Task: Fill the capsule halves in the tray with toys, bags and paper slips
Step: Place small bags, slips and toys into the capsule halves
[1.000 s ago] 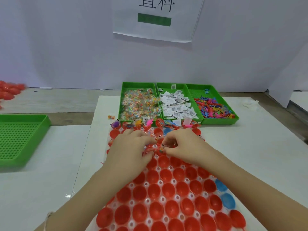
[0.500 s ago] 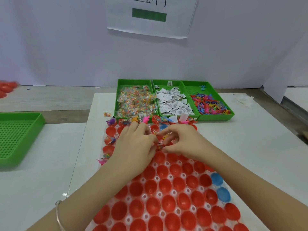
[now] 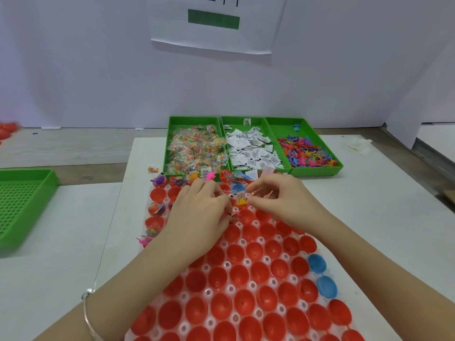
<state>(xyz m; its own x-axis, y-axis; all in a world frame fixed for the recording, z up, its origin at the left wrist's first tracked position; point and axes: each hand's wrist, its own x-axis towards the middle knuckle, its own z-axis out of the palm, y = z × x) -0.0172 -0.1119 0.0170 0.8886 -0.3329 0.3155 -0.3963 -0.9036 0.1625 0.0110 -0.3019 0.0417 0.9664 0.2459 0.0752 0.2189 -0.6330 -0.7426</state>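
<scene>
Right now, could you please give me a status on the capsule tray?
Left hand grips bags, right hand curled beside it, grip unclear. Capsule halves: far rows partly filled, near rows empty. Nothing in the way.

Background: a plain pale lilac wall panel (image 3: 98, 70) carries a white paper sheet with a green bar (image 3: 214, 23). Below it, a grey wood-grain surface (image 3: 73, 148) lies behind the smooth white worktop (image 3: 381, 198). Lighting is soft and even.

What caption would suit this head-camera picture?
The left hand and right hand meet over red capsule halves in a white tray, green bins of bags, slips and toys beyond.
</scene>
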